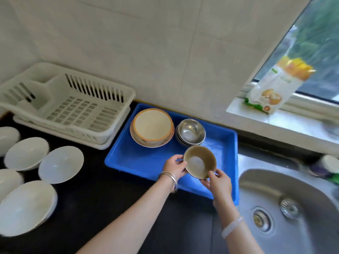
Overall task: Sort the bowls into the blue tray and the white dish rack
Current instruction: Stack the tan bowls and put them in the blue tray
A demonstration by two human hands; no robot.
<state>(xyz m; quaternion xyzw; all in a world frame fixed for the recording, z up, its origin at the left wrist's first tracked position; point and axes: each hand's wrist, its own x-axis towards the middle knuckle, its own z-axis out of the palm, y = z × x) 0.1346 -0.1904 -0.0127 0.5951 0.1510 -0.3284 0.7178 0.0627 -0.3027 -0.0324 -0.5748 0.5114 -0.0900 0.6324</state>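
Observation:
Both my hands hold a small tan bowl point(200, 161) above the front part of the blue tray point(139, 158). My left hand point(174, 167) grips its left rim and my right hand point(219, 181) supports its near right side. In the tray sit a stack of cream bowls with orange rims point(152, 127) and a stack of steel bowls point(190, 132). The white dish rack point(69, 105) stands left of the tray, with no bowls in it. Several white bowls point(61, 164) lie on the dark counter at the left.
A steel sink point(286, 204) with its drain lies right of the tray. A food packet point(275, 88) leans on the window sill at the upper right. A blurred bottle or jar point(326, 165) stands behind the sink. The tiled wall runs behind rack and tray.

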